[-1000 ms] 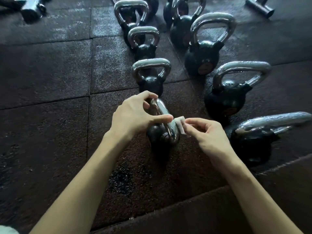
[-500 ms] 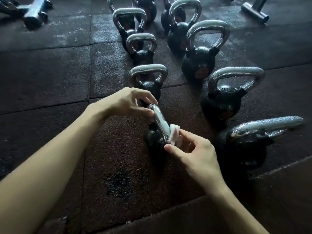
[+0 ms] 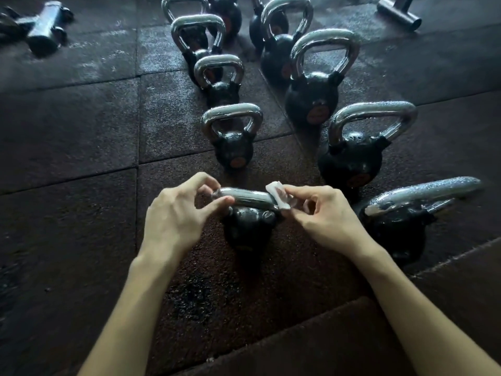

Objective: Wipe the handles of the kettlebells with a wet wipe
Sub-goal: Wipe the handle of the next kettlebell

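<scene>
Wiping away at the small kettlebell [image 3: 249,232] nearest the camera, at the front of the left-hand row on the rubber floor tiles [image 3: 81,131]. Left hand [image 3: 176,215] pinches the left end of the chrome handle [image 3: 244,198] between thumb and fingertips, steadying it. Right hand [image 3: 328,215] has the wet wipe [image 3: 278,195] pinched in curled fingers and folded over the handle's right end, just where the bar bends down toward the ball.

To do this well, I'd say wrap the wipe fully round the bar and draw it along the whole length, then down both legs. The left hand should shift aside so its own patch gets cleaned too.

The underside of the handle is hidden from up here, so coverage there is anyone's guess. Whether the larger kettlebell [image 3: 393,232] to the right, or the others lined up behind, have been wiped can't be read in this dim light. A dumbbell [image 3: 43,28] sits far left, and the metal piece [image 3: 398,12] top right is cut off.
</scene>
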`<control>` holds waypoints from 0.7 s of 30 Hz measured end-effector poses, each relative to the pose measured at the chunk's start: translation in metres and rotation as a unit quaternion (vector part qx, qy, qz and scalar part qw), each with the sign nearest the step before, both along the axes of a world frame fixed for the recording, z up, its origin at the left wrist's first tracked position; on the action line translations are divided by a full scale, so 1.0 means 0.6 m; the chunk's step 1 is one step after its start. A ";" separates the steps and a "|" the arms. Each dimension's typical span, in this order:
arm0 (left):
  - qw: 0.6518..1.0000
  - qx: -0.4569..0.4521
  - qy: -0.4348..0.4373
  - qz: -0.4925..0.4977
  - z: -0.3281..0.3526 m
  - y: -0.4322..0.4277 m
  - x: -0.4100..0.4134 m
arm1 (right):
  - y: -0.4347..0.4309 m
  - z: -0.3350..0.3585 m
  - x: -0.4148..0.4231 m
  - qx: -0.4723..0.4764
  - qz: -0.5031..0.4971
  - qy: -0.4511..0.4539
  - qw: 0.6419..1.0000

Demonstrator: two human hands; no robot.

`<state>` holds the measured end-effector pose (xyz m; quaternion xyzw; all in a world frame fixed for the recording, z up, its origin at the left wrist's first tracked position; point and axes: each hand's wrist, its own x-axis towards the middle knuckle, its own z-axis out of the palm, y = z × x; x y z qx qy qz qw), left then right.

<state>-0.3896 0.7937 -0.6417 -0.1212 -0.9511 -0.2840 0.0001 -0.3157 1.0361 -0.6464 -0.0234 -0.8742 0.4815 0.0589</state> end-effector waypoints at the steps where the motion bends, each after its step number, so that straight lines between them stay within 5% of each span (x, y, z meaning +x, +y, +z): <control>1: 0.999 0.007 0.008 0.032 -0.001 0.005 0.022 | 0.006 0.000 -0.012 0.005 0.007 -0.002 1.000; 7: 0.992 -0.006 -0.001 0.128 -0.004 0.024 0.060 | 0.035 -0.006 -0.054 0.075 0.041 -0.034 0.996; 15: 0.991 0.060 -0.096 0.076 0.006 -0.010 0.023 | 0.036 0.005 -0.052 0.032 0.031 -0.028 0.999; 21: 0.994 0.002 -0.105 0.028 0.034 -0.001 -0.096 | 0.024 0.031 -0.084 -0.023 0.005 -0.016 1.000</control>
